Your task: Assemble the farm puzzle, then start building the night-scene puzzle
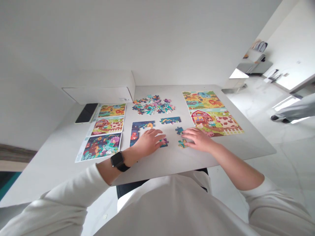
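My left hand (pixel 148 141), with a black watch on its wrist, lies flat on the white table (pixel 61 154), fingers stretched over a dark joined puzzle section (pixel 140 127) and touching a small piece (pixel 164 142). My right hand (pixel 198 139) rests palm down beside it, fingers spread, its fingertips at a loose teal piece (pixel 179 130) and a yellow-green piece (pixel 182 144). A short joined strip (pixel 170 120) lies just beyond both hands. Farther back sits a heap of loose puzzle pieces (pixel 153 105).
Two finished puzzles (pixel 211 113) lie at the right. A sheet with three reference pictures (pixel 104 132) lies at the left, with a black phone (pixel 86 113) and a white box (pixel 100 88) behind it. A person's feet (pixel 279 118) show on the floor far right.
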`<state>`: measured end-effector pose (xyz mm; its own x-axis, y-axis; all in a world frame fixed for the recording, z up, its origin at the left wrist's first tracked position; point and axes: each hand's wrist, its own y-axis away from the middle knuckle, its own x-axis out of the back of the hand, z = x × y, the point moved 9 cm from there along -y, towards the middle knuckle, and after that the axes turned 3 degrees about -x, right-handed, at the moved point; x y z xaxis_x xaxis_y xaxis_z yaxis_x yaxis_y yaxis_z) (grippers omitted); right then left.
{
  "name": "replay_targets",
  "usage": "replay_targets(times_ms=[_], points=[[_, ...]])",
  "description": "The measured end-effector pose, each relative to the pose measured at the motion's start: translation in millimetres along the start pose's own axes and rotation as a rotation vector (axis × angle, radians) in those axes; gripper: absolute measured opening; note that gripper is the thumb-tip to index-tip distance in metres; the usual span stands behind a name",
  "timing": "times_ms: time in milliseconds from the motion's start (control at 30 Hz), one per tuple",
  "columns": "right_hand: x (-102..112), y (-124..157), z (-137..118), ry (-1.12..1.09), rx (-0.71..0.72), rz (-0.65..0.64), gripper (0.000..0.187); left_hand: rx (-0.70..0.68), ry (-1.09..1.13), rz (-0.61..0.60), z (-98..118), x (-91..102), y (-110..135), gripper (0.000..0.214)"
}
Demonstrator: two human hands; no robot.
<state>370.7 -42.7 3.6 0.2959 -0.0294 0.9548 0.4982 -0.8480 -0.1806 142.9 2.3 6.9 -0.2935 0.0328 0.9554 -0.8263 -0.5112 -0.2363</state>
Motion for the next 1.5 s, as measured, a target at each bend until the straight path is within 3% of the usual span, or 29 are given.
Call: replay_targets(times_ms=[167,300,467,600,833,1233,1367,1500], points=[[10,-4,5,-0.013,-0.016,0.07,0.041,0.151,-0.036,0.069,-58,21.7,26,0.048],[11,-33,10,-0.006,-0.039,0.063,0.041,0.195,-0.033,0.08,-80,25.1,49,0.054],[-16,-90,17,0.071,-0.137,-0.04,0.047,0.251,-0.063,-0.017,-82,4.4,50,0.06],[-36,-112,22,0.096,-0.141,-0.062,0.049,0.275,-0.079,-0.069,-85,-5.9,44,0.063],[-39,-108,32,0.035,-0.092,0.07,0.045,0.266,-0.07,-0.007,-93,-0.7,39,0.059],[-37,-104,33,0.018,-0.099,0.112,0.043,0.276,-0.092,-0.031,-94,3.5,36,0.058],[-32,-103,29,0.01,-0.099,0.144,0.042,0.271,-0.095,-0.022,-97,16.6,27,0.055],[-22,-101,23,-0.013,-0.084,0.199,0.038,0.27,-0.045,0.068,-103,41.8,12,0.052]])
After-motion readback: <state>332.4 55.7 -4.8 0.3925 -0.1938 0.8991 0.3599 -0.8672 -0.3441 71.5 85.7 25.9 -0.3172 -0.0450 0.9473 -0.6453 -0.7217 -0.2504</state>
